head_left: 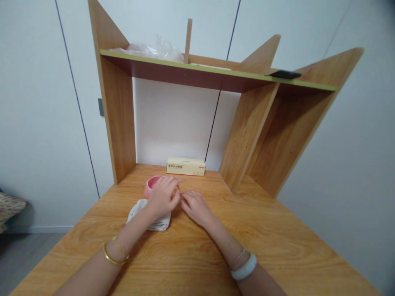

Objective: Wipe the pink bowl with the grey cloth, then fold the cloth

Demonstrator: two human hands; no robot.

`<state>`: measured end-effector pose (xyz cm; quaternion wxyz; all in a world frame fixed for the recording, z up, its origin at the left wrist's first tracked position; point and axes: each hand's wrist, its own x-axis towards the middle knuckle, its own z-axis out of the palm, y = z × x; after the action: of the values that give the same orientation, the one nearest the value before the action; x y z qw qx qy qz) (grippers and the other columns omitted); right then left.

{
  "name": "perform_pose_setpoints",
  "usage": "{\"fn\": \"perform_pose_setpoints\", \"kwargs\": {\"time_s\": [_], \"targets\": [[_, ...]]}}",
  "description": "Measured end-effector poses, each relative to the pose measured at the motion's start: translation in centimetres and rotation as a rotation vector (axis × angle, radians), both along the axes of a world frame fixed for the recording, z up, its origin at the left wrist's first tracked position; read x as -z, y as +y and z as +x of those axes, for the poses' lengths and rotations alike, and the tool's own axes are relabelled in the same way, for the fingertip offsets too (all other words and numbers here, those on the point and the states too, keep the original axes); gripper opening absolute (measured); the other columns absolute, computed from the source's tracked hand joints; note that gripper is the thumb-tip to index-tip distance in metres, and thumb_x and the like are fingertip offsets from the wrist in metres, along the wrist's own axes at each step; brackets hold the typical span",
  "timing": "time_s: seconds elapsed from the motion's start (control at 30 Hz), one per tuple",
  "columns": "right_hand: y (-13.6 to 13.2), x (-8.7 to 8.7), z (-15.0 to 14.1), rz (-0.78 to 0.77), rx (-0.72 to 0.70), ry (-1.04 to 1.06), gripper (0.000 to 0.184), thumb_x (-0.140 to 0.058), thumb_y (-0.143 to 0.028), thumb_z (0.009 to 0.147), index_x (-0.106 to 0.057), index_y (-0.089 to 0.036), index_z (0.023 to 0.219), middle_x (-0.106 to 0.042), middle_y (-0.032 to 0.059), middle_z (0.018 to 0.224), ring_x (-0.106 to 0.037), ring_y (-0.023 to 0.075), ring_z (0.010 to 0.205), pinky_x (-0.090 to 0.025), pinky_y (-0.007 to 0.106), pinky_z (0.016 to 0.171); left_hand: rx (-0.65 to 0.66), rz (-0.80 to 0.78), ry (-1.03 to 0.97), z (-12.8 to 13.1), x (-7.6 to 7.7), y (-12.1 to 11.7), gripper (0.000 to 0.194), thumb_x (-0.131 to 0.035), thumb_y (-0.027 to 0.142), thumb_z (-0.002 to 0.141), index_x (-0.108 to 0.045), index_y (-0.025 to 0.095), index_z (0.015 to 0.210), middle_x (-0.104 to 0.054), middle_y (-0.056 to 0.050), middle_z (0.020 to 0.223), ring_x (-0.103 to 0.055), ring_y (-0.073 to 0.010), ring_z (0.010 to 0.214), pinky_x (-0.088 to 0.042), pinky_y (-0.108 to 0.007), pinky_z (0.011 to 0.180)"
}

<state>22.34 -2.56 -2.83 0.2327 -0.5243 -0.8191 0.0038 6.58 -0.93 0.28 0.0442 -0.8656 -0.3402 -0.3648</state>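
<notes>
My left hand (pixel 163 196) reaches over a pink bowl-like object (pixel 151 186) on the wooden desk (pixel 197 255), fingers curved and partly closed near its rim. A white cloth (pixel 137 210) lies under and beside that hand. My right hand (pixel 195 206) rests on the desk just to the right, fingertips pinched together next to the left hand's fingers. Whether either hand grips something small is hidden. A gold bangle is on the left wrist, a pale bangle on the right.
A cream box (pixel 186 166) lies at the back of the desk against the wall. A wooden hutch (pixel 247 127) with dividers rises behind, its top shelf holding a crumpled plastic bag (pixel 154 49) and a black flat object (pixel 284 74).
</notes>
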Motion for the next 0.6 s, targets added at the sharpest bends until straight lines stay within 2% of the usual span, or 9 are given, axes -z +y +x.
{"fn": "perform_pose_setpoints", "kwargs": {"time_s": [0.1,0.17,0.23,0.27,0.33,0.47,0.53,0.6], "targets": [[-1.1,-1.0,-1.1,0.051,-0.06,-0.063,0.036,-0.035,-0.045,0.088,-0.06,-0.02,0.095,-0.06,0.0056,0.089,-0.049,0.0192,0.089,-0.034,0.032,0.081,-0.314,-0.098,-0.074,-2.6,-0.1,3.1,0.032,-0.038,0.022,0.079,-0.051,0.017,0.107,-0.053,-0.008,0.102,-0.052,-0.0238,0.094,-0.039,-0.036,0.081],[-1.6,-1.1,-1.8,0.061,-0.162,-0.117,0.043,-0.042,-0.055,0.081,-0.06,-0.02,0.096,-0.057,0.0055,0.091,-0.047,0.0193,0.088,-0.035,0.032,0.08,-0.466,-0.241,-0.106,-4.2,0.5,4.7,0.032,-0.037,0.026,0.081,-0.049,0.019,0.11,-0.049,-0.008,0.11,-0.055,-0.023,0.093,-0.04,-0.035,0.082],[-1.9,-0.9,-2.5,0.054,-0.252,-0.184,0.051,-0.051,-0.061,0.073,-0.058,-0.019,0.101,-0.055,0.0063,0.095,-0.046,0.0202,0.089,-0.035,0.032,0.08,-0.565,-0.408,-0.144,-5.5,1.3,5.9,0.033,-0.036,0.032,0.082,-0.048,0.02,0.111,-0.046,-0.008,0.114,-0.056,-0.0229,0.095,-0.042,-0.033,0.08],[-1.9,-0.7,-2.7,0.045,-0.275,-0.214,0.052,-0.054,-0.059,0.07,-0.057,-0.018,0.103,-0.054,0.0068,0.097,-0.045,0.0207,0.09,-0.036,0.033,0.079,-0.58,-0.441,-0.149,-6.0,1.7,6.4,0.034,-0.035,0.035,0.083,-0.048,0.02,0.11,-0.047,-0.009,0.113,-0.057,-0.0232,0.094,-0.042,-0.033,0.08],[-1.8,-0.3,-3.0,0.029,-0.268,-0.251,0.045,-0.058,-0.05,0.072,-0.055,-0.017,0.103,-0.054,0.0071,0.097,-0.045,0.021,0.091,-0.035,0.032,0.079,-0.59,-0.488,-0.154,-6.6,2.6,7.1,0.036,-0.033,0.039,0.084,-0.049,0.019,0.109,-0.05,-0.01,0.111,-0.057,-0.0233,0.094,-0.042,-0.033,0.08],[-0.8,-0.5,-1.1,0.001,-0.127,-0.311,0.022,-0.053,-0.024,0.076,-0.054,-0.018,0.097,-0.056,0.0054,0.095,-0.044,0.0196,0.091,-0.032,0.029,0.08,-0.553,-0.564,-0.152,-6.6,3.9,8.1,0.041,-0.03,0.044,0.084,-0.052,0.016,0.104,-0.056,-0.011,0.105,-0.055,-0.023,0.098,-0.041,-0.032,0.082],[0.0,-1.0,1.2,-0.017,0.052,-0.363,0.02,-0.048,-0.016,0.076,-0.055,-0.018,0.095,-0.057,0.006,0.096,-0.045,0.0202,0.093,-0.029,0.03,0.079,-0.531,-0.602,-0.152,-6.5,4.3,8.4,0.044,-0.029,0.045,0.084,-0.053,0.014,0.103,-0.058,-0.013,0.103,-0.056,-0.0234,0.098,-0.042,-0.032,0.082],[0.6,-1.5,4.0,-0.04,0.336,-0.395,0.023,-0.039,-0.01,0.08,-0.057,-0.018,0.093,-0.058,0.0077,0.096,-0.045,0.0211,0.094,-0.028,0.031,0.078,-0.517,-0.63,-0.156,-6.3,4.6,8.7,0.047,-0.029,0.047,0.083,-0.054,0.012,0.103,-0.058,-0.015,0.104,-0.056,-0.0248,0.099,-0.041,-0.034,0.084]]}}
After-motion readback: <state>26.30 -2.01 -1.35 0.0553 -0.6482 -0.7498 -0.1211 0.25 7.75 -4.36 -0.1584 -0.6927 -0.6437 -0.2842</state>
